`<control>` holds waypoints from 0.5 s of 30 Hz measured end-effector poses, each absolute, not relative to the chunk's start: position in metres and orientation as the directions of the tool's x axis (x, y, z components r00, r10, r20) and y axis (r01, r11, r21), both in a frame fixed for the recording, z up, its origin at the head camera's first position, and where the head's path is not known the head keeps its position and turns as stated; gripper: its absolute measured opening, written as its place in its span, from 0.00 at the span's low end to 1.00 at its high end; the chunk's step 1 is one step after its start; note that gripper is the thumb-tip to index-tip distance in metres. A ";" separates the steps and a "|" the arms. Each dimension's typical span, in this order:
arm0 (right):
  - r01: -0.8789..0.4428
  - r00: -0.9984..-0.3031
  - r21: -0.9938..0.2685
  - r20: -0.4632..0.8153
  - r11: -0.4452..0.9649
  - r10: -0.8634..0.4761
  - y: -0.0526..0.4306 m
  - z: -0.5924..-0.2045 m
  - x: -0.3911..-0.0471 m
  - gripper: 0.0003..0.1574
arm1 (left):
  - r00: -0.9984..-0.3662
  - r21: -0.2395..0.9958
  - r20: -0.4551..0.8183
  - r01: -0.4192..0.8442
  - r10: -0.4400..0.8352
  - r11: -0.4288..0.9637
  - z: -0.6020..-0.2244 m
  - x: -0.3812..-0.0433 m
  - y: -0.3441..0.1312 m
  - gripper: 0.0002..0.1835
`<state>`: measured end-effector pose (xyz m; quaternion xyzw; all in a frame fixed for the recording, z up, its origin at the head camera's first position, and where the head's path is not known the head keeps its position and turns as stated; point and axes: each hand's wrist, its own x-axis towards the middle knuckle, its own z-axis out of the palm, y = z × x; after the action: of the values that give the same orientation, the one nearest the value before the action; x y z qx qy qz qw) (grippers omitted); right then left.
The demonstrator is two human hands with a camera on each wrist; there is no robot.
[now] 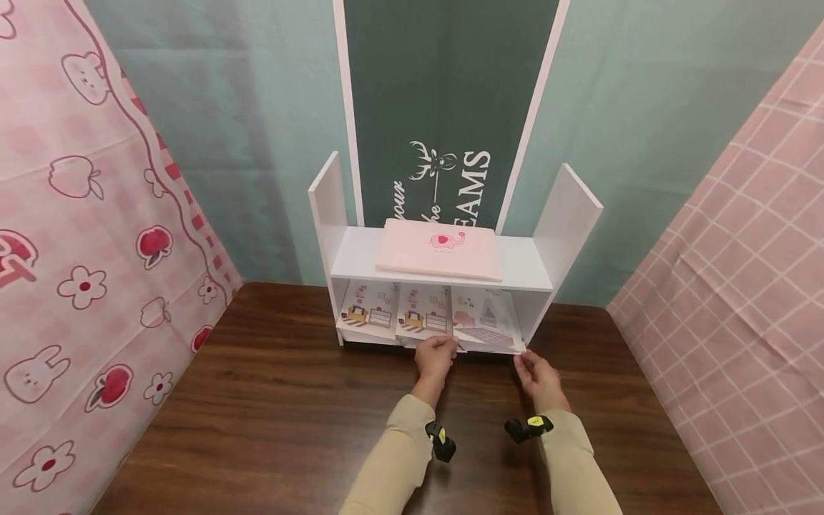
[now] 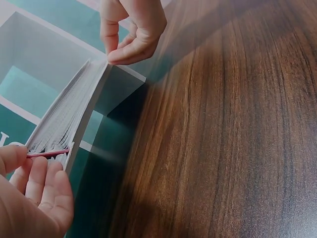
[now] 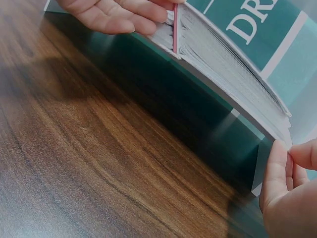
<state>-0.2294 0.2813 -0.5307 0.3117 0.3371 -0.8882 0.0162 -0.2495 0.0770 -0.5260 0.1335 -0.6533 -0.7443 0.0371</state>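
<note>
Three thick books lie flat side by side on the lower level of a white shelf (image 1: 440,285). The right-hand book (image 1: 484,318) has a drawn room on its cover, and its white page edges (image 2: 67,114) fan out at the front. At that book's front left, my left hand (image 1: 436,357) pinches the edge, thumb above and fingers below, beside a thin red strip (image 3: 176,29). My right hand (image 1: 539,375) pinches its front right corner with thumb and fingertips. Left of it are the middle book (image 1: 425,311) and the left book (image 1: 368,311), both with a yellow vehicle drawn on them.
A pink book (image 1: 412,247) with an elephant lies on the upper shelf between two upright side panels (image 1: 569,214). The shelf stands at the back of a brown wooden table (image 1: 257,400). Pink patterned cloth (image 1: 740,286) hangs on both sides, with a green backdrop (image 1: 270,143) behind.
</note>
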 end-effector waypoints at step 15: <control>0.211 -0.823 -0.613 -0.531 -0.762 0.200 0.275 -0.540 -0.205 0.19 | -0.983 0.990 -0.127 -0.119 -0.131 -0.070 -0.527 -0.230 0.057 0.06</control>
<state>-0.2049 0.2753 -0.5399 0.2971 0.3453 -0.8902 0.0030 -0.2298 0.0568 -0.5272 0.0915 -0.6818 -0.7258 0.0041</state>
